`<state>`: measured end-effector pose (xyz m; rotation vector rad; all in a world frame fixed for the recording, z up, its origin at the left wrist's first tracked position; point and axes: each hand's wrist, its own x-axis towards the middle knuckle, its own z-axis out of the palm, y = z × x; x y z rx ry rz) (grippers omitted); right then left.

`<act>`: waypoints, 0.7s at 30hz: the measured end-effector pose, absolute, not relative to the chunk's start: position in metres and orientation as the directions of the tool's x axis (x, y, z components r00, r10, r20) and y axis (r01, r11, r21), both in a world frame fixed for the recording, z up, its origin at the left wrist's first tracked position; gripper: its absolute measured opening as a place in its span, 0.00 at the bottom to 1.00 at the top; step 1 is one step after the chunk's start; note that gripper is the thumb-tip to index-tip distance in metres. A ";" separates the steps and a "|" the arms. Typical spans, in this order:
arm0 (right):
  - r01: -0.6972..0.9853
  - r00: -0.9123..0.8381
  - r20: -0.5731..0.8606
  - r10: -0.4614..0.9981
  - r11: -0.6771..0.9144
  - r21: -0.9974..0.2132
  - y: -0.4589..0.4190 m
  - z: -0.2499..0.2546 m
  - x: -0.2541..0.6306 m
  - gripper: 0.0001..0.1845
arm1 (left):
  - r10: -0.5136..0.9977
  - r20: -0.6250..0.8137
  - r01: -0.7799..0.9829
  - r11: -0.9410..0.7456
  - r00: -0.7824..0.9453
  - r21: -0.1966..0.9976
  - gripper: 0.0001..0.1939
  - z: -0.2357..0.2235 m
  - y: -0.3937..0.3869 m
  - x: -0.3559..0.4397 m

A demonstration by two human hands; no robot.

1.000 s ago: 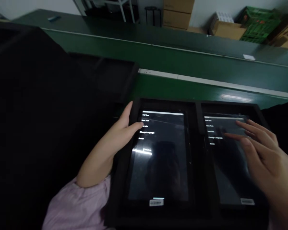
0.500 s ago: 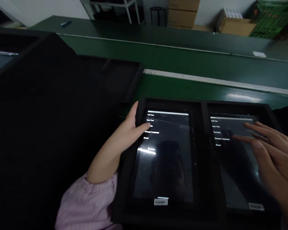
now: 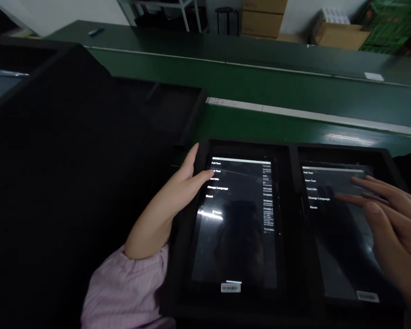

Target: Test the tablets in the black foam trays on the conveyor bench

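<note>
Two tablets lie side by side in separate compartments of a black foam tray (image 3: 296, 169). My left hand (image 3: 178, 194) spreads thumb and index finger at the tray's left wall; the thumb tip is on the left tablet (image 3: 234, 246) beside its menu, and the other fingers are hidden. A column of text shows along that screen's right edge. Over the right tablet (image 3: 339, 256), my right hand (image 3: 393, 219) has its fingers stretched out, holding nothing. Its index fingertip is near "Change Language"; whether it touches the glass I cannot tell. Both tablets bear a barcode label at the bottom.
Another black tray (image 3: 192, 119) lies at the upper left, beside a large dark mass. Behind runs a green bench (image 3: 246, 82) with a white strip (image 3: 277, 109). A blue pen-like item (image 3: 96, 32) and a white card (image 3: 374, 76) lie farther back. Cardboard boxes (image 3: 263, 20) stand beyond.
On the left tablet, a text column has appeared at the screen's right edge. My left thumb sits slightly higher against the menu. My right hand has barely moved.
</note>
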<state>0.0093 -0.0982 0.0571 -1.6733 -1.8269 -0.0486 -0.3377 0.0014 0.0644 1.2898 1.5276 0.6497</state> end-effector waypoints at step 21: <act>0.903 0.046 0.476 0.878 0.167 -0.396 -0.099 0.054 0.013 0.16 | 0.935 -0.348 0.415 0.292 0.066 0.862 0.46 0.062 0.002 -0.339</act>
